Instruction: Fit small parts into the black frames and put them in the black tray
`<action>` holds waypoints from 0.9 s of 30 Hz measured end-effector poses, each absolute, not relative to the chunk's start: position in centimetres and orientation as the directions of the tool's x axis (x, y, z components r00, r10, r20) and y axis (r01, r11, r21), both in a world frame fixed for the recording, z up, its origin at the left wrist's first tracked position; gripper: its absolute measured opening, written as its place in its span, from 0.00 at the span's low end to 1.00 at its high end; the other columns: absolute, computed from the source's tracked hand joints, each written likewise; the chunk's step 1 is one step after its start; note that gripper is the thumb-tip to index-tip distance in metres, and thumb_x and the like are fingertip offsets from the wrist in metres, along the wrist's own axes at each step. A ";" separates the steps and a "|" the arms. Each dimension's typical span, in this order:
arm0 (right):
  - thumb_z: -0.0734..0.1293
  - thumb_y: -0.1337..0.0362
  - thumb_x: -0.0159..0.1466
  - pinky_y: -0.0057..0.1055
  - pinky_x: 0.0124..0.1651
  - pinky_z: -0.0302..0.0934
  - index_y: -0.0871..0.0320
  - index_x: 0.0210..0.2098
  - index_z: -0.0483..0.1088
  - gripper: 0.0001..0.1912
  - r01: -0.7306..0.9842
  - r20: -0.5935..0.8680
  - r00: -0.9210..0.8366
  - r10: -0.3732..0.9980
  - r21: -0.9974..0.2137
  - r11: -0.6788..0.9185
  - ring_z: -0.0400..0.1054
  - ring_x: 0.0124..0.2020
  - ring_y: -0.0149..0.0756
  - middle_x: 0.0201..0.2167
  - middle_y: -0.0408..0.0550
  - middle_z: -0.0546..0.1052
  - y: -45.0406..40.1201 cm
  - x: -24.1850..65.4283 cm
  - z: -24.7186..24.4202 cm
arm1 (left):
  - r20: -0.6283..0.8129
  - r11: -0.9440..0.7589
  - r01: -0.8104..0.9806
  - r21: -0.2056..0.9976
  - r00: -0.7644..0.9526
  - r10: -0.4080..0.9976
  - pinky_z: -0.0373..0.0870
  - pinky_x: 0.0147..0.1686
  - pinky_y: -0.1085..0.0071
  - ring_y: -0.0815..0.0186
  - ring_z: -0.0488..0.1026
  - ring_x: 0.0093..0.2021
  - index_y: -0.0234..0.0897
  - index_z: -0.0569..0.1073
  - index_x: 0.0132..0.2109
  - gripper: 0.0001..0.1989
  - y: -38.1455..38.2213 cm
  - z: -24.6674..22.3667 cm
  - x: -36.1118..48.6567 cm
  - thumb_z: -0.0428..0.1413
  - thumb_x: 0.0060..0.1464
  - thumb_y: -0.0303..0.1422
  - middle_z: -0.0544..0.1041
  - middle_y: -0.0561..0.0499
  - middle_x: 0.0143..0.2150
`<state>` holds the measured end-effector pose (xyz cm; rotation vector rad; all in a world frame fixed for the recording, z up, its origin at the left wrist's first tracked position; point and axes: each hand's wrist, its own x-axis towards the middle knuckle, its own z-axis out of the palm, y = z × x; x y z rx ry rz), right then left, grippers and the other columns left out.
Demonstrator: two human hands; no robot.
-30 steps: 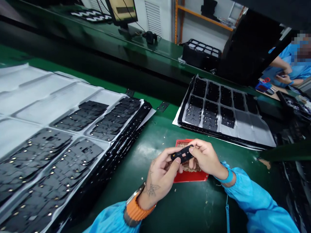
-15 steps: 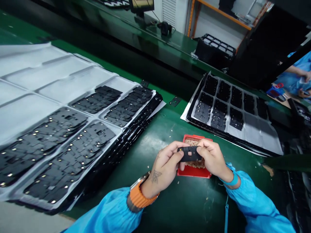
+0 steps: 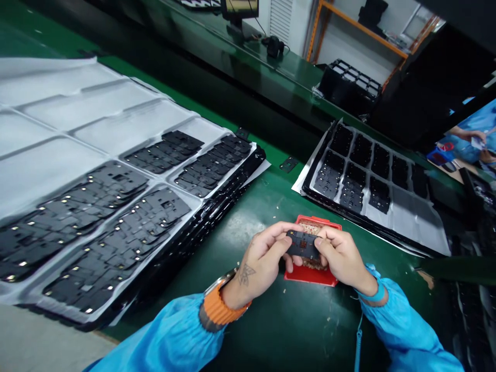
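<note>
The left hand (image 3: 263, 261) and right hand (image 3: 343, 253) both grasp a small black part (image 3: 302, 244) by its ends, pinching it between thumbs and fingers just above a red tray (image 3: 310, 279). The tray holds a brown, crumbly pad (image 3: 310, 226), though its material is hard to tell from here. Held only at the edges, the thin part could slip from a loose pinch and drop onto the pad, where crumbs might cling to it. On the green table (image 3: 267, 325), a blue sleeve (image 3: 163, 330) lies near a white sheet (image 3: 116, 113) bearing rows of stacked black parts (image 3: 116, 243), and a careless elbow could knock those stacks askew. Farther right sits a black tray (image 3: 372, 188) of similar parts, and beyond it a co-worker's hands (image 3: 475, 137) are at work.
</note>
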<state>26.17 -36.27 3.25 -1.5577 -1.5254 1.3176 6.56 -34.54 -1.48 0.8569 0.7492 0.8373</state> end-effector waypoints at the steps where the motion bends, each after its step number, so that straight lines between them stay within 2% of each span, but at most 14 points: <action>1: 0.62 0.61 0.70 0.23 0.25 0.55 0.59 0.27 0.62 0.16 0.390 -0.242 -0.145 0.960 -0.905 -0.169 0.61 0.19 0.26 0.17 0.41 0.69 -36.3 26.2 3.3 | -0.231 0.396 -0.298 0.868 0.464 0.855 0.72 0.23 0.69 0.63 0.74 0.23 0.25 0.67 0.56 0.23 -34.5 -1.5 6.6 0.52 0.65 0.42 0.77 0.45 0.27; 6: 0.62 0.61 0.70 0.24 0.27 0.57 0.60 0.27 0.63 0.15 0.424 -0.269 -0.171 0.948 -0.889 -0.176 0.62 0.21 0.27 0.19 0.42 0.71 -36.4 26.3 3.2 | -0.278 0.397 -0.209 0.894 0.438 0.855 0.69 0.20 0.72 0.65 0.72 0.19 0.28 0.68 0.50 0.20 -34.3 -1.5 6.8 0.52 0.63 0.43 0.76 0.47 0.23; 10: 0.62 0.58 0.70 0.26 0.25 0.53 0.59 0.28 0.62 0.16 0.428 -0.291 -0.192 0.937 -0.884 -0.186 0.60 0.20 0.28 0.18 0.42 0.69 -36.4 26.3 3.2 | -0.291 0.399 -0.192 0.897 0.425 0.857 0.68 0.18 0.74 0.66 0.71 0.18 0.30 0.68 0.45 0.19 -34.2 -1.4 7.0 0.53 0.62 0.45 0.75 0.47 0.21; 16: 0.61 0.58 0.71 0.27 0.26 0.53 0.59 0.28 0.63 0.16 0.399 -0.288 -0.222 0.932 -0.899 -0.183 0.60 0.22 0.29 0.19 0.42 0.66 -36.7 26.2 3.2 | -0.257 0.354 -0.202 0.913 0.388 0.885 0.70 0.19 0.74 0.67 0.72 0.19 0.31 0.70 0.41 0.15 -34.3 -1.2 7.0 0.52 0.63 0.42 0.75 0.48 0.22; 21: 0.61 0.59 0.71 0.25 0.24 0.51 0.60 0.27 0.62 0.17 0.424 -0.294 -0.251 0.922 -0.890 -0.168 0.59 0.19 0.27 0.18 0.43 0.69 -36.8 26.0 3.6 | -0.273 0.356 -0.203 0.912 0.347 0.897 0.67 0.18 0.76 0.70 0.70 0.20 0.31 0.73 0.36 0.13 -33.9 -1.7 7.0 0.54 0.61 0.38 0.76 0.49 0.26; 22: 0.62 0.58 0.72 0.24 0.24 0.52 0.60 0.28 0.63 0.18 0.413 -0.300 -0.260 0.918 -0.894 -0.175 0.59 0.19 0.27 0.19 0.44 0.71 -36.8 25.9 3.6 | -0.270 0.359 -0.224 0.906 0.349 0.898 0.67 0.18 0.76 0.70 0.70 0.20 0.31 0.73 0.37 0.13 -33.9 -1.7 7.1 0.55 0.61 0.39 0.75 0.49 0.27; 24: 0.62 0.56 0.73 0.23 0.24 0.55 0.61 0.30 0.65 0.18 0.374 -0.311 -0.251 0.917 -0.904 -0.205 0.63 0.20 0.26 0.22 0.46 0.74 -36.7 25.8 3.6 | -0.246 0.362 -0.285 0.887 0.373 0.895 0.72 0.23 0.74 0.69 0.72 0.23 0.29 0.74 0.46 0.16 -34.0 -1.8 7.2 0.57 0.62 0.40 0.76 0.49 0.29; 27: 0.63 0.51 0.74 0.22 0.26 0.59 0.62 0.31 0.67 0.21 0.306 -0.317 -0.222 0.922 -0.920 -0.243 0.66 0.21 0.27 0.23 0.48 0.75 -36.5 25.9 3.3 | -0.213 0.350 -0.331 0.876 0.385 0.898 0.78 0.32 0.71 0.66 0.78 0.29 0.29 0.63 0.65 0.32 -34.7 -1.4 7.0 0.60 0.61 0.42 0.80 0.46 0.36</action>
